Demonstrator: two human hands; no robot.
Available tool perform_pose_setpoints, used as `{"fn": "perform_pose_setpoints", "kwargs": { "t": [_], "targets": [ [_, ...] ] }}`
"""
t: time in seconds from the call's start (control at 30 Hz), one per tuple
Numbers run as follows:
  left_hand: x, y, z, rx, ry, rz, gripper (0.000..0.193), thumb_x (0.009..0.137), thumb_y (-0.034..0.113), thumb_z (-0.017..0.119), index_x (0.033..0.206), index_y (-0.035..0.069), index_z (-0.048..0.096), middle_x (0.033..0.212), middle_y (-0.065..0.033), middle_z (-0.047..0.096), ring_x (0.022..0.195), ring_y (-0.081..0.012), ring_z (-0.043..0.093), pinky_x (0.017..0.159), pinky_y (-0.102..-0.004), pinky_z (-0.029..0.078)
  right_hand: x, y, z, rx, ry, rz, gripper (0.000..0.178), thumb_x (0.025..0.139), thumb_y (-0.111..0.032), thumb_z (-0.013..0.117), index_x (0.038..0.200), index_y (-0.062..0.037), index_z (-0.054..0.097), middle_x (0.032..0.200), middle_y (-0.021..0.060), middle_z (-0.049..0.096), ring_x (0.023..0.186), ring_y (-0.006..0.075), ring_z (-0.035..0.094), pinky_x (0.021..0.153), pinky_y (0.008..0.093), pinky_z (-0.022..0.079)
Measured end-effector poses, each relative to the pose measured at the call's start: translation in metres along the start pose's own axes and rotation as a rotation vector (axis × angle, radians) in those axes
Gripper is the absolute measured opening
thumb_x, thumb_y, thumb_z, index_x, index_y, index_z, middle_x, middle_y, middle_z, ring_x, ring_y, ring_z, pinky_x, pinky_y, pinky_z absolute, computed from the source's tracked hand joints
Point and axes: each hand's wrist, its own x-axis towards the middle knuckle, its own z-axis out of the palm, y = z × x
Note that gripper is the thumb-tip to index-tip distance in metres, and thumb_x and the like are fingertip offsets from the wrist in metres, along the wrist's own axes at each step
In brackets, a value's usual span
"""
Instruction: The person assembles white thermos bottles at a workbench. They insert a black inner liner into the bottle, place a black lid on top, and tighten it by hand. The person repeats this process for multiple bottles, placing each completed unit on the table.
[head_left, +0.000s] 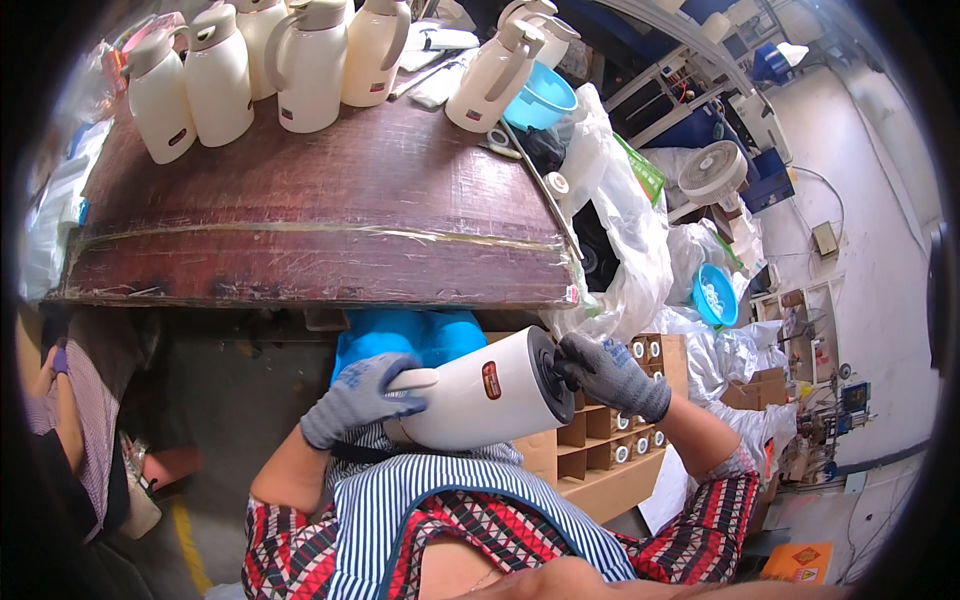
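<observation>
A white thermos jug with a small brown label lies on its side in front of my apron. My left hand, in a grey glove, is closed around its handle. The jug's dark base points right. My right hand, gloved too, has its fingers closed against a black part in the middle of that base. They partly hide what they grip.
Several cream thermos jugs stand along the far side of the worn red-brown table. Right of it are a blue basin and clear plastic bags. A divided cardboard box stands low right. Another person's arm shows at left.
</observation>
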Motion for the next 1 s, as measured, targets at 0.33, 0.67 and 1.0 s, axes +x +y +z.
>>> {"fn": "perform_pose_setpoints", "kwargs": {
  "t": [0.33,0.67,1.0],
  "targets": [
    [-0.025,-0.023,0.069,-0.336,0.175,0.07,0.064,0.087,0.005,0.076,0.147,0.003,0.053,0.141,-0.0134,0.061,0.125,-0.0219,0.061,0.106,-0.0349,0.049,-0.037,0.043,0.052,0.31,-0.033,0.521,0.02,0.101,-0.018,0.059,0.095,0.0002,0.061,0.086,0.0197,0.07,0.079,0.0374,0.069,0.07,0.0436,0.053],
    [-0.019,-0.028,0.088,-0.101,0.555,0.027,0.029,0.081,0.001,0.07,0.109,0.005,0.071,0.103,-0.0126,0.073,0.095,-0.0257,0.07,0.084,-0.0367,0.055,-0.082,0.076,0.098,0.779,0.301,0.472,0.022,0.104,-0.025,0.053,0.106,-0.0045,0.062,0.089,0.0015,0.066,0.08,0.0136,0.06,0.073,0.0308,0.049],
    [-0.034,0.176,-0.183,1.713,0.568,0.415,0.014,0.084,0.025,0.063,0.096,0.029,0.07,0.09,0.002,0.064,0.09,-0.0197,0.065,0.088,-0.0377,0.052,0.049,0.045,0.171,1.385,0.604,0.132,0.035,0.107,-0.04,0.059,0.102,-0.005,0.062,0.101,0.0136,0.074,0.084,0.0194,0.066,0.078,0.034,0.054]
  ]
}}
